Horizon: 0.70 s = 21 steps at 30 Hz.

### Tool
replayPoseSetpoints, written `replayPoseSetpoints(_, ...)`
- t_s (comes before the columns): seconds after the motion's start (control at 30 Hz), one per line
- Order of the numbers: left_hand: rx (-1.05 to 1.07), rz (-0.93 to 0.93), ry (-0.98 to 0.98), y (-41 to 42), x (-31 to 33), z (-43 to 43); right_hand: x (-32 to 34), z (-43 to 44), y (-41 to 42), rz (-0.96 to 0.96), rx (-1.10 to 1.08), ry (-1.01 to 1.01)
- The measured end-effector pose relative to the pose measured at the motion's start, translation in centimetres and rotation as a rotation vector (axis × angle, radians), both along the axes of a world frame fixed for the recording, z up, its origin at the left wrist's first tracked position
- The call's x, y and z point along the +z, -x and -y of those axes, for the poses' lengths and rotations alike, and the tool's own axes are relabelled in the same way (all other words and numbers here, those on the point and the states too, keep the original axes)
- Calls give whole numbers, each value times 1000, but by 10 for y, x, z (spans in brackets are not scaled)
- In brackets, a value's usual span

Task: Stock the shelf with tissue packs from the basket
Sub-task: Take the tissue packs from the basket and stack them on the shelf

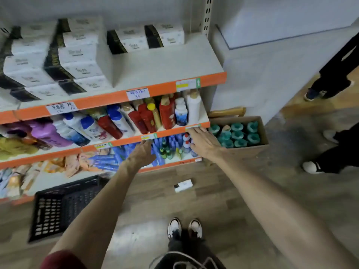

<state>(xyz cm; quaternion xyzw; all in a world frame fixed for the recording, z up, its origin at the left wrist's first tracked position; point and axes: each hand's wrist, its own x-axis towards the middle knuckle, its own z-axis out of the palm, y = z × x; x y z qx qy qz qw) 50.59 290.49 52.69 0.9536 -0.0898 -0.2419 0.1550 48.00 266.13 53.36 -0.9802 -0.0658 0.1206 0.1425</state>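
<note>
In the head view, the tissue packs (77, 55) are sitting stacked along the left of the top shelf (165, 61), with two more at its back. The black basket (64, 206) on the floor is looking empty, so stocking seems nearly done. One stray pack (183, 185) is lying on the floor. The left hand (142, 154) and right hand (202, 141) are hovering before the lower shelves, each grip released and holding nothing.

floor (213, 193): cardboard box (250, 152) of teal-capped bottles (237, 135); left of it: red bottles (167, 113)
</note>
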Motion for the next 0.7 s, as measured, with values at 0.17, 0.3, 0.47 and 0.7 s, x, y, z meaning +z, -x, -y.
replayPoseSetpoints(0.17, 61, -153, 76, 25, -124, 6, -126, -9, 31, -168, 7, 4)
replayPoseSetpoints(0.3, 163, -308, 70, 51, -277, 0, -289, -4, 54, -382, -55, 18)
replayPoseSetpoints(0.47, 164, -430, -11, 65, -464, -4, -480, 6, 64, -440, -156, -60)
replayPoseSetpoints(0.7, 350, -506, -37, 40, -706, 14, -702, -2, 33, -503, -336, -128)
